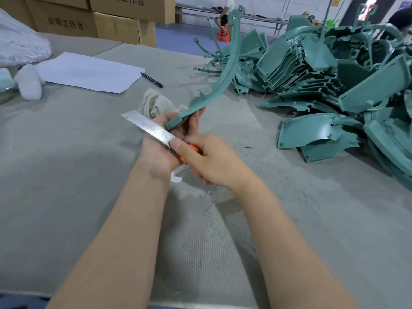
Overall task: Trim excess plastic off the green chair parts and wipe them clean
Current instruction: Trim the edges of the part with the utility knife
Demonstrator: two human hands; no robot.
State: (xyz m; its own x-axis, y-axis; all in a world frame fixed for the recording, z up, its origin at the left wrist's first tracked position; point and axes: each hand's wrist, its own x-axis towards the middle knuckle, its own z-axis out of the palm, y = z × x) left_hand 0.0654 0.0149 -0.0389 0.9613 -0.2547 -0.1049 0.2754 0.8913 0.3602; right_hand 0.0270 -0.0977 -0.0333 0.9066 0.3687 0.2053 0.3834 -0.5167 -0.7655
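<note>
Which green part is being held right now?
The long curved strip, its lower end held in the left hand; all the others lie in the pile at right.

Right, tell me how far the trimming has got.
Done: green shavings on the table suggest some trimming; no finished stack shows. In hand: left hand holds one curved part, right hand holds the knife at its end. Left: wiping with the cloth, and the big pile.

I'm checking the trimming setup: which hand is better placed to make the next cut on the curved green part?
Right. The right hand grips the knife, thumb on the blade beside the curved green part; the left hand is busy holding that part's end.
</note>
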